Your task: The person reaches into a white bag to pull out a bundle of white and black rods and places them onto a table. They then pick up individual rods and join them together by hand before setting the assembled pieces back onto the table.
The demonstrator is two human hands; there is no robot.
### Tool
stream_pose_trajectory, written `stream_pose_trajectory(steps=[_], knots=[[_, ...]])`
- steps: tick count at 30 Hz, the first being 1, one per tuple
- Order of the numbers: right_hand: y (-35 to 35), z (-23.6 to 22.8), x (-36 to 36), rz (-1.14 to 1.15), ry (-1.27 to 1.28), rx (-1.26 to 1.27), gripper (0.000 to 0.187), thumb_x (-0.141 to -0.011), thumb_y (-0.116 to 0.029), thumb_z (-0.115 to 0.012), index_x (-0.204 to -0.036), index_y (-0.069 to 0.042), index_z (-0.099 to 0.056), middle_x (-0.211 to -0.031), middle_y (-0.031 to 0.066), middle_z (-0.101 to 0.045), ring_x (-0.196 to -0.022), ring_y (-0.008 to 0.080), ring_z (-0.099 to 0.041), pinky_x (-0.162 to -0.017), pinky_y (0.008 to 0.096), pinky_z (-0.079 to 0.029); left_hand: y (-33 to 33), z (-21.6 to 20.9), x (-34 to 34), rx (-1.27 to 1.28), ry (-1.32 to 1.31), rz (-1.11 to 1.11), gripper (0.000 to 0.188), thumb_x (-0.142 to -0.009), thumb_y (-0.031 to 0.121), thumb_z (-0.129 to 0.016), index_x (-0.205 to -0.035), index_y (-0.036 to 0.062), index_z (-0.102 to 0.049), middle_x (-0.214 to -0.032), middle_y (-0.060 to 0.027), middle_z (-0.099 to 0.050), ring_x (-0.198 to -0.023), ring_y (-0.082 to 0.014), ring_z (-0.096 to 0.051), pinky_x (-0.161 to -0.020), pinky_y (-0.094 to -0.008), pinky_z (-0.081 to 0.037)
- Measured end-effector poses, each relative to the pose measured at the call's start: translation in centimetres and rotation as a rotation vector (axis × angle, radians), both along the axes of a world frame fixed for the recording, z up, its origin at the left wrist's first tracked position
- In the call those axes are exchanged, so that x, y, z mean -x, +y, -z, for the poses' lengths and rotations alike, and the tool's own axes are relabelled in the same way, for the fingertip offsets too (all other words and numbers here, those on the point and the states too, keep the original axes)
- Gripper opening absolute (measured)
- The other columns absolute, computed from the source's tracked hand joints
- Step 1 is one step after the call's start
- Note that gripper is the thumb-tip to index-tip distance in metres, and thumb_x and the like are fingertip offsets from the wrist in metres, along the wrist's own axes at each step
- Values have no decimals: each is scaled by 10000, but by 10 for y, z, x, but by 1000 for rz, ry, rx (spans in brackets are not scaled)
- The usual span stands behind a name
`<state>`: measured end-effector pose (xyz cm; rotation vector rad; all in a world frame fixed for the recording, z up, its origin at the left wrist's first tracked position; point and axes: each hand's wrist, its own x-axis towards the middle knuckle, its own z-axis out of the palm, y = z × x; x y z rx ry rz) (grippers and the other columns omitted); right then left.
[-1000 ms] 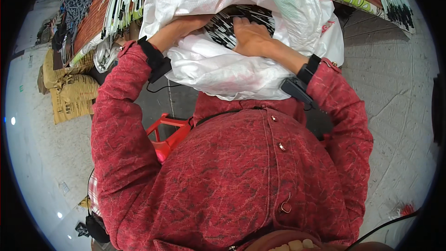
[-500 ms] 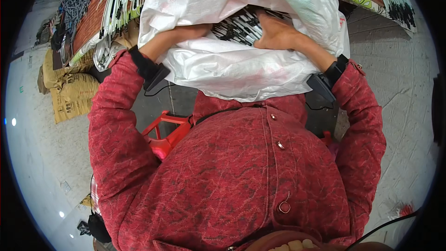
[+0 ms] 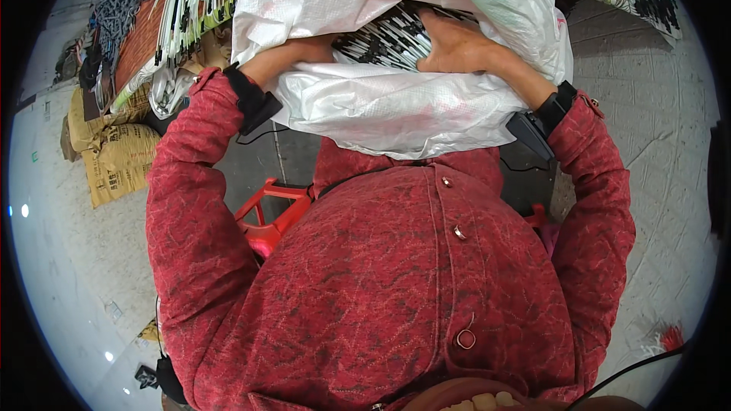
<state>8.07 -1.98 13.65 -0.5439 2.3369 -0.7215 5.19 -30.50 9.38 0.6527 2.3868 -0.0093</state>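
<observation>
A white woven plastic sack (image 3: 396,110) lies across my lap with its mouth spread wide. Inside it is a dense bundle of thin black-and-white rods (image 3: 384,39). My right hand (image 3: 461,46) is at the right end of the bundle. Its thumb presses on the near side and its fingers reach around the far side, partly out of sight. At the left end, my left hand (image 3: 308,49) reaches into the sack mouth beside the rods. The fingers of that hand are hidden by the sack and the bundle.
More white rods with black ends (image 3: 196,11) hang over a brown table edge at the far left, near a heap of grey pieces (image 3: 122,4). Similar rods (image 3: 651,4) lie far right. Yellow sacks (image 3: 122,160) stand on the floor. Part of a red stool (image 3: 278,213) shows beside me.
More of the rods show in the sack mouth. My left hand has shifted slightly left, and the near edge of the sack has risen a little. My right hand stays at the bundle.
</observation>
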Motion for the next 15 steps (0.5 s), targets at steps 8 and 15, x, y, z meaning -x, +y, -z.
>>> stream_pose_trajectory(steps=[8, 15], knots=[[-4, 17, -6, -41, 140, 65, 624, -660, -311, -698, -1109, 72, -494, -1002, 260, -640, -977, 361, -631, -843, 414, -491, -6, -2, 10, -136, 22, 16, 669, -734, 305, -730, -1291, 16, -497, -1210, -208, -596, -1132, -327, -558, -976, -351, -428], [-9, 5, -16, -71, -14, 39, 696, -674, -308, -698, -1198, 67, -434, -1015, 269, -633, -985, 392, -619, -845, 432, -493, -27, 7, -22, -123, 648, 375, 665, -755, 294, -720, -1315, 30, -478, -1230, -209, -580, -1145, -320, -549, -985, -344, -424]])
